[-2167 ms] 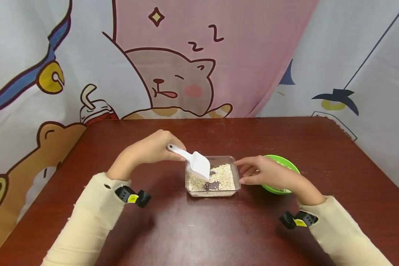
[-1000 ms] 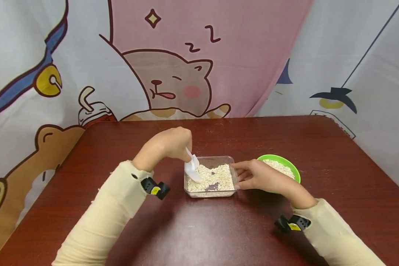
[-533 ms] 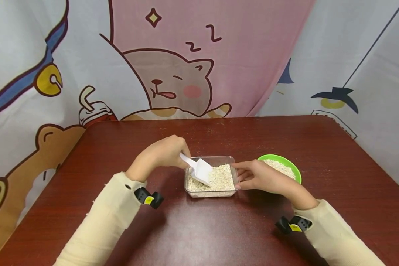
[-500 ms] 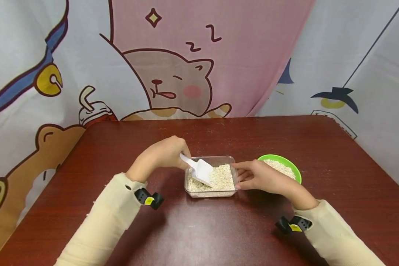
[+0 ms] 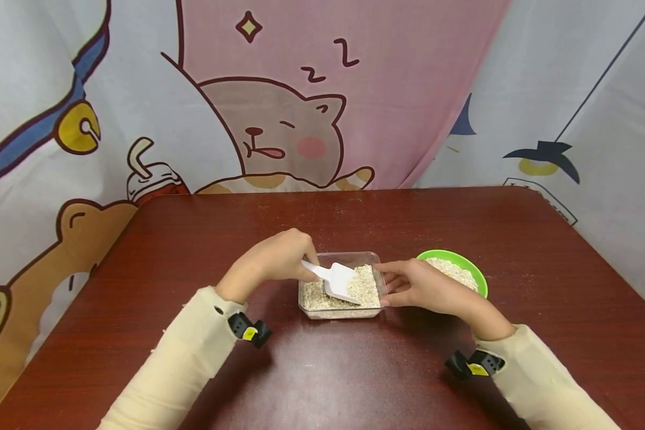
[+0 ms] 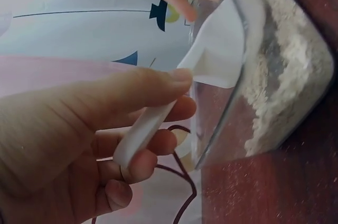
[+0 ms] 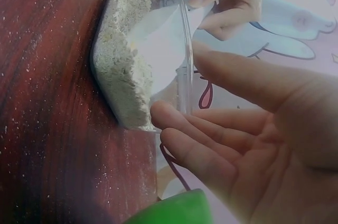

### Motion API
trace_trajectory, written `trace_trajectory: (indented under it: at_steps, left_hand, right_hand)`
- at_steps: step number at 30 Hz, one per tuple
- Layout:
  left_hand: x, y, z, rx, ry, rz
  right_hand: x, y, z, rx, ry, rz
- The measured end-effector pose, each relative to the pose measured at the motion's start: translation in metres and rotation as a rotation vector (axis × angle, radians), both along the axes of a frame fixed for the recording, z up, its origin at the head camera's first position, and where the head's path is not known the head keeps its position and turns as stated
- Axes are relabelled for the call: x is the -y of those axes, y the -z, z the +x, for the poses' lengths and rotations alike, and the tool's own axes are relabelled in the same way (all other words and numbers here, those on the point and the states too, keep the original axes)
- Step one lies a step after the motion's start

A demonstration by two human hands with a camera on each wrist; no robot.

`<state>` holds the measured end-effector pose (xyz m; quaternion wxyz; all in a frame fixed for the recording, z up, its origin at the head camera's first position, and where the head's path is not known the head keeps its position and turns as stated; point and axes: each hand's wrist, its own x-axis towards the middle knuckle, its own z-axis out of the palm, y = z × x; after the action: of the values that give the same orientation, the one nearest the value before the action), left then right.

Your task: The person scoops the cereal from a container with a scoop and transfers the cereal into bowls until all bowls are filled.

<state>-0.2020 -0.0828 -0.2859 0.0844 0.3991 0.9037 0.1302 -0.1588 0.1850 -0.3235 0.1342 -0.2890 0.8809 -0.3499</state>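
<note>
My left hand (image 5: 276, 260) pinches the handle of a white scoop (image 5: 340, 282), thumb on top and fingers beneath in the left wrist view. The scoop's blade (image 7: 166, 49) dips into pale rolled oats (image 5: 366, 288) in a clear rectangular container (image 5: 344, 313); its leading edge is in the flakes. My right hand (image 5: 424, 283) stands at the container's right side, fingertips touching the wall. In the right wrist view its fingers (image 7: 195, 155) are loosely bent and spread, not wrapped round the container.
A green bowl (image 5: 481, 279) of oats stands right of the container, partly hidden behind my right hand. Stray flakes dot the dark red tabletop (image 5: 312, 370). A cartoon-printed curtain (image 5: 408, 89) hangs behind the table.
The scoop has gone from above the container down into the oats, and has most recently slid rightward through them. My right hand has closed in on the container's side and stayed there.
</note>
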Motion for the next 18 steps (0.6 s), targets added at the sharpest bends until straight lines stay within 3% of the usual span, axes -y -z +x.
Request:
trace_trajectory:
  at_steps: [7, 18]
  left_hand:
    - [-0.008, 0.008, 0.001, 0.007, 0.042, 0.017]
    - [-0.001, 0.021, 0.005, 0.078, 0.081, 0.057]
  right_hand:
    - [0.001, 0.002, 0.0, 0.0, -0.008, -0.01]
    - [0.0, 0.001, -0.001, 0.007, 0.004, -0.001]
